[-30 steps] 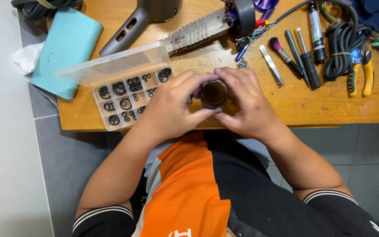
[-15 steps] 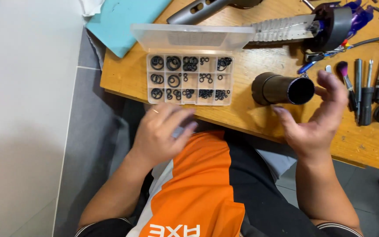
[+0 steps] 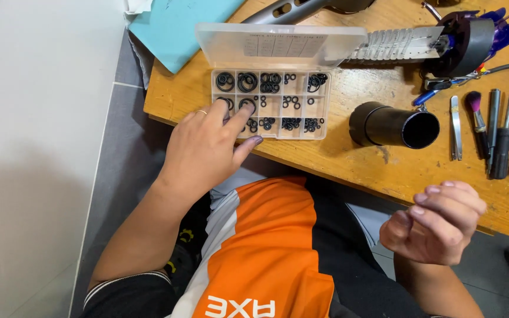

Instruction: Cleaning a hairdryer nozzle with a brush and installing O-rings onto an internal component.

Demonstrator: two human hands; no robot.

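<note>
I'm watching the left hand, open, fingering rings in the organiser box; right hand curling empty at four o'clock. Risk: nudged box sliding off the bench edge.

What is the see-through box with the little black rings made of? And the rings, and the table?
The compartment box looks like clear plastic: its raised lid is cloudy and see-through. The little black rings look like rubber, dull black and thin, though that's a guess. The table looks like wood, light brown with grain lines and a few scuffs. The left hand reaches its fingers into one compartment.
</note>
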